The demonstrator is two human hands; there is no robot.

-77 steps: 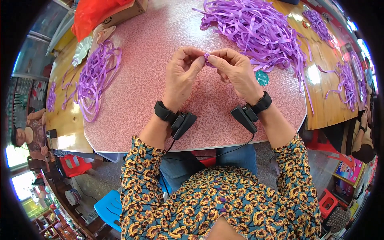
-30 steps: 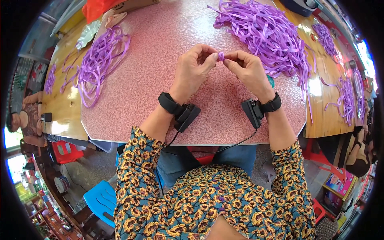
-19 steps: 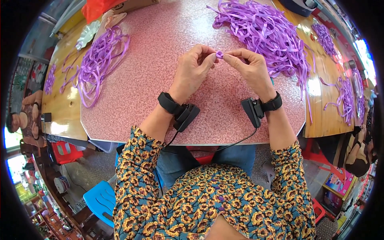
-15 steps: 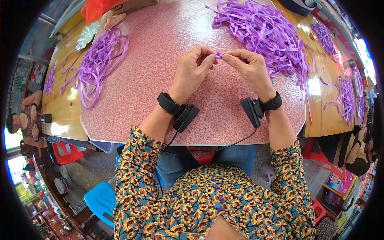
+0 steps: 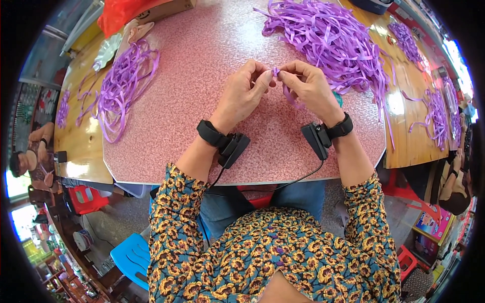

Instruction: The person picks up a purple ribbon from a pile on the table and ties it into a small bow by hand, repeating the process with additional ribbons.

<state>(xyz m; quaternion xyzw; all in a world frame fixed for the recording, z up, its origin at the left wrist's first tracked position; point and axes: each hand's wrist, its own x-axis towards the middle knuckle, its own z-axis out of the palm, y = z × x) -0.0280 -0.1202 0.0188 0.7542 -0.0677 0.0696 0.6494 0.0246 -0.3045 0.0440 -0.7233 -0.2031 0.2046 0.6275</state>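
1. The left hand (image 5: 241, 95) pinches a purple satin ribbon (image 5: 276, 72) between thumb and fingertips.
2. The right hand (image 5: 312, 92) grips the same ribbon just beside it, fingertips closed in; a loose length hangs below this hand.
3. That ribbon is held above the pink speckled bench (image 5: 202, 121), between the 2 hands.
4. A large ribbon heap (image 5: 331, 43) lies beyond the right hand; a smaller ribbon bundle (image 5: 121, 91) lies far left.

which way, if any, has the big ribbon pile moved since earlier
No, not visibly: the big ribbon pile crosses the same right-edge stretch of the pink tabletop.
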